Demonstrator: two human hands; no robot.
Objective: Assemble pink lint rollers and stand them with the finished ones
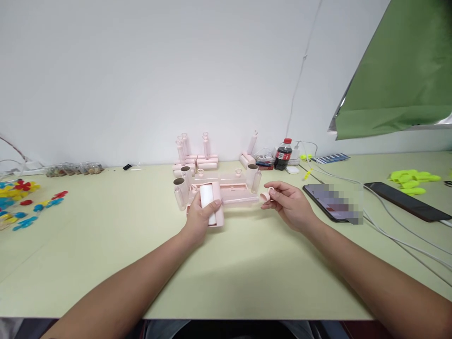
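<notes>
Near: bare front of the pale green table [247,273], both forearms reaching in over it. Left hand [198,220] curled round a pink case [219,214], thumb laid across its front, fingers mostly hidden beneath; a white roll [206,194] shows in the case's open left side. Case's long axis runs roughly away from the person, far end tipped slightly left.

Right hand [291,207]: thumb and fingertips nearly together, pinching a small pink cap [264,197]. Its open end seems to face left, toward the case.

Key relation: cap lies to the right of the case, apart from it, at much the same depth. Case sits in the left grip, cap in the right. The gap runs sideways, across the case's long axis. Height above the table: cannot tell exactly.

Just beyond, closest to being in the way: a long clear-and-pink bar [240,201] crosses behind the gap, its right end near the cap. Behind it, a pink tray [243,187]. A cored roll [251,176] stands on the right with a clear tube [257,182] beside it; a second cored roll [185,175] stands left.

Right of the hand: phone [325,200], near the wrist, and white cables [376,200].

Far: pink rollers [207,166] near the wall, some with upright handles; cola bottle [283,155] to their right.
</notes>
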